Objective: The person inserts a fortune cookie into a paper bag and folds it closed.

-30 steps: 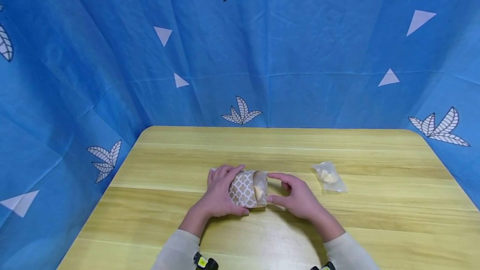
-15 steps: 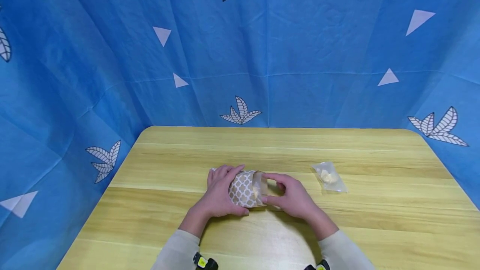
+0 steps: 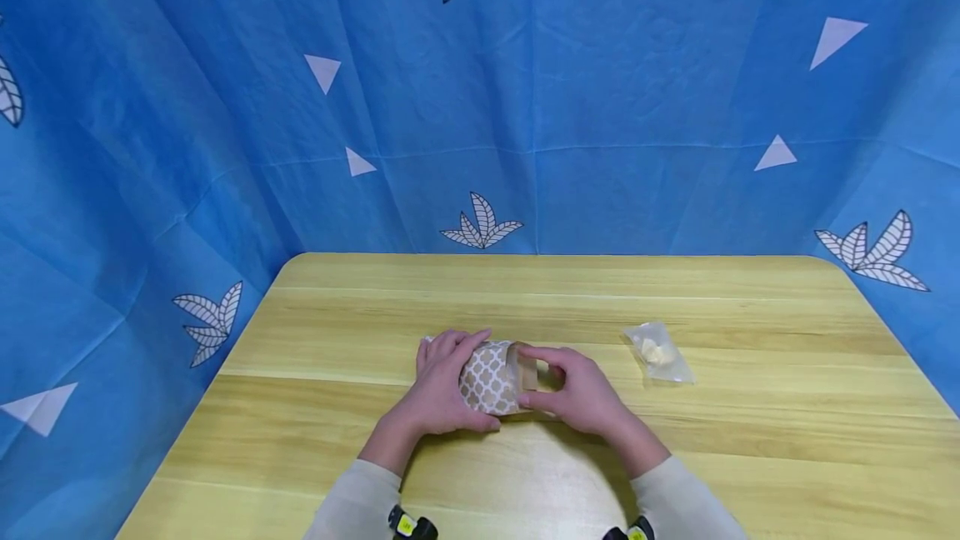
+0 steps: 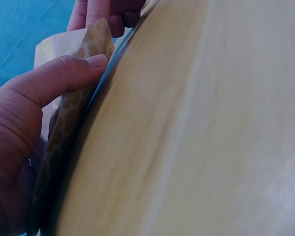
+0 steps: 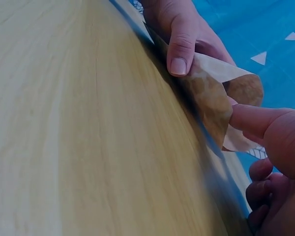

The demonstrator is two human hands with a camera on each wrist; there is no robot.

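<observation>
A tan paper bag (image 3: 486, 377) with a white lattice pattern lies on its side on the table, its mouth facing right. My left hand (image 3: 438, 390) grips its body, thumb along the near side and fingers over the far side. At the mouth is my right hand (image 3: 588, 394), its thumb and index finger curled and reaching into the opening. They hold a small translucent packet, now almost wholly hidden inside the bag. In the right wrist view, the right thumb (image 5: 255, 120) enters between the bag's paper walls.
A second translucent packet (image 3: 658, 352) with pale pieces inside lies on the wooden table (image 3: 360, 298), right of the right hand. Behind the table hangs a blue curtain (image 3: 600, 107) printed with leaves and triangles.
My right hand has moved left, and the packet at the bag's mouth has slid inside, out of sight. The left hand keeps its grip on the bag.
</observation>
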